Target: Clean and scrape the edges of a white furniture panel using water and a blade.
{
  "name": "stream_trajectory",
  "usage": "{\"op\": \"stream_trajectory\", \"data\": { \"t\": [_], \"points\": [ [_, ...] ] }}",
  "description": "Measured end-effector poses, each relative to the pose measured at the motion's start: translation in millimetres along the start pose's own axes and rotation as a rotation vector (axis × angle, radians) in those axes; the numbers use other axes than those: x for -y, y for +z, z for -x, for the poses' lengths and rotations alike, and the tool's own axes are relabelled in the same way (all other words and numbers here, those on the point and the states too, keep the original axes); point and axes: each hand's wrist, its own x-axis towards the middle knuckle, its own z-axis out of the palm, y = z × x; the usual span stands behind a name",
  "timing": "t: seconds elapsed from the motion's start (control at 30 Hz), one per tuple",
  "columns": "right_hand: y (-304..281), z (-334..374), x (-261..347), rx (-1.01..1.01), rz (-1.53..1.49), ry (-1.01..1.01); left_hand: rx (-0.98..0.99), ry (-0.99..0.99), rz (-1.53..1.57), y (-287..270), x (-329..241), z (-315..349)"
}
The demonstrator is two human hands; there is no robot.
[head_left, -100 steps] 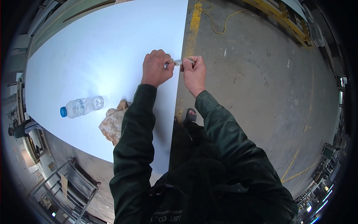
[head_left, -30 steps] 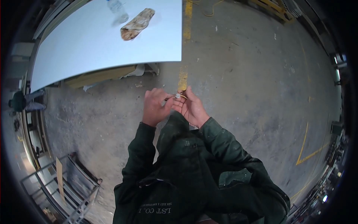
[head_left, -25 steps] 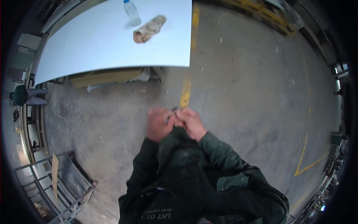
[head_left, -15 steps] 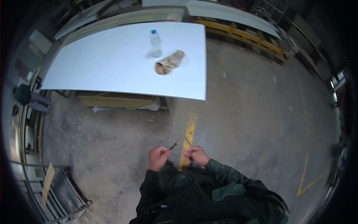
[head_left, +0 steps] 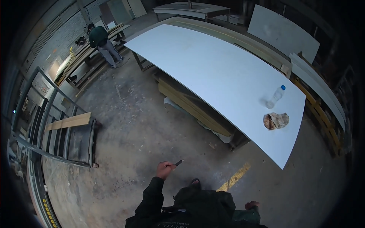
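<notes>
My left hand (head_left: 164, 170) is closed around a short, slim, dark tool (head_left: 179, 162) with a pale tip. The tool points up to the right over the concrete floor; it is too small to tell whether it is a knife or a pencil. Low beside my right hip is my right hand (head_left: 252, 205), partly seen, its fingers too small and unclear to read. Away to the right, a clear plastic bottle (head_left: 276, 97) with a blue cap and a crumpled, brown-stained cloth (head_left: 276, 121) lie on a large white panel (head_left: 213, 68). Neither hand touches them.
Under the white panel are stacked brown boards (head_left: 190, 104). A metal rack cart (head_left: 91, 148) holding a wooden strip stands at the left. Another person (head_left: 99, 41) stands at a far workbench. A yellow line (head_left: 235, 177) marks the floor near the panel's corner.
My view has swung left, so the panel now sits further right. My hands, close together before, have parted; the right one, which held a thin item, has dropped to my side.
</notes>
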Motion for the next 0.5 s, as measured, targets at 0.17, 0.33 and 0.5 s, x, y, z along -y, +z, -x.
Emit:
{"op": "stream_trajectory", "data": {
  "t": [0.17,0.33,0.5],
  "points": [
    [18.9,66.2,-2.5,-0.613,0.284,-0.282,0.011,-0.160,0.132,-13.7,-0.2,-49.6],
    [104.6,120.3,106.5,-0.946,0.259,-0.683,-0.111,-0.310,0.202,-1.0,-13.2,-86.8],
    [182.9,236.4,267.9,-0.874,0.235,-1.224,0.188,-0.117,-0.133,77.6,-31.7,-136.9]
  ]
}}
